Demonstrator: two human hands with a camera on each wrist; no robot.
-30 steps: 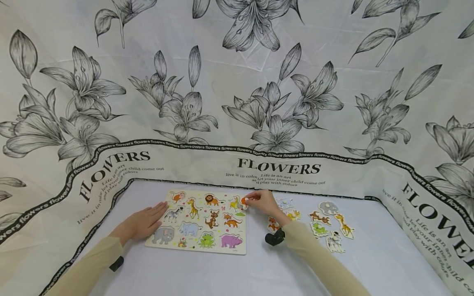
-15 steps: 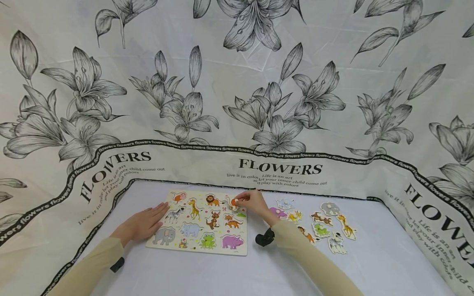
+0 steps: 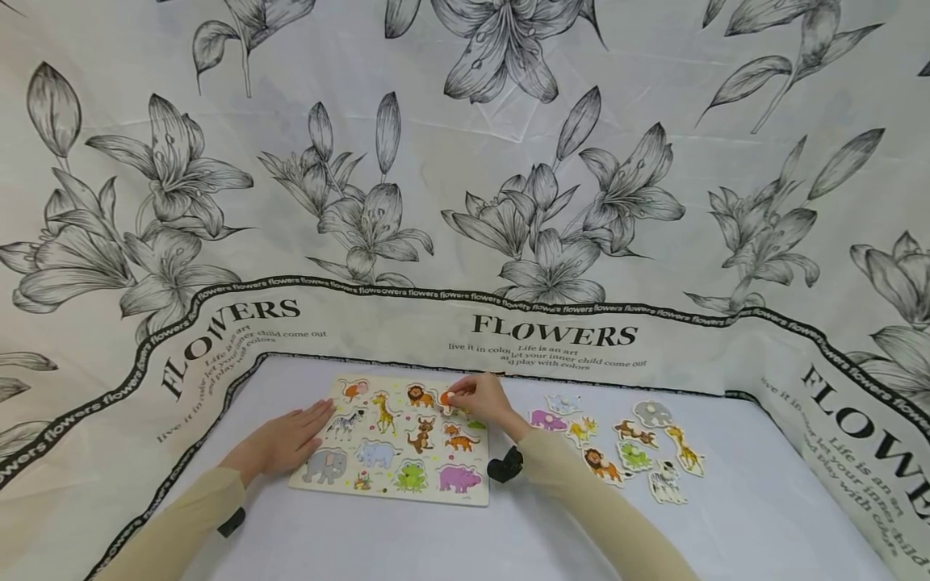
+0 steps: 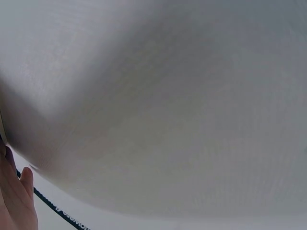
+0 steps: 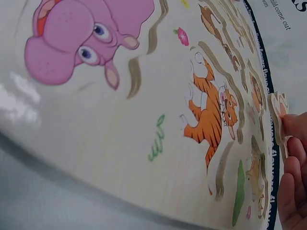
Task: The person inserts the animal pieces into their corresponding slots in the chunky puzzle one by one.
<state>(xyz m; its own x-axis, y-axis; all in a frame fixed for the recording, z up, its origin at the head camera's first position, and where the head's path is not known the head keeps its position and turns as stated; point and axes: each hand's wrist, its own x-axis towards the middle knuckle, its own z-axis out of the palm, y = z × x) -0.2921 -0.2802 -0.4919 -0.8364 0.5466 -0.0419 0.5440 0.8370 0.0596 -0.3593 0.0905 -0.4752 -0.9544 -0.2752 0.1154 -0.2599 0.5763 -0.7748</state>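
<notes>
A wooden animal puzzle board [image 3: 429,494] lies on the white cloth, its recesses printed with animals. My left hand [image 3: 286,440] lies with fingers extended on the board's left edge; the left wrist view catches only part of this hand [image 4: 17,201] at its lower left corner. Over the board's upper right, my right hand [image 3: 483,399] pinches an orange puzzle piece [image 3: 446,401] between thumb and fingers. In the right wrist view, that puzzle piece [image 5: 277,112] is seen nearly edge-on, raised beside the board, and its animal is not clear.
Right of the board lie several loose pieces, among them a purple hippo [image 3: 546,420], a lion [image 3: 600,465], a frog [image 3: 635,456], a zebra [image 3: 665,482], a giraffe [image 3: 684,450] and a grey elephant [image 3: 652,414]. A flower-printed curtain [image 3: 407,323] stands behind.
My right hand has moved left with the orange puzzle piece, from the board's right edge to near the printed lion. The loose lion piece is now uncovered. My left hand stays put.
</notes>
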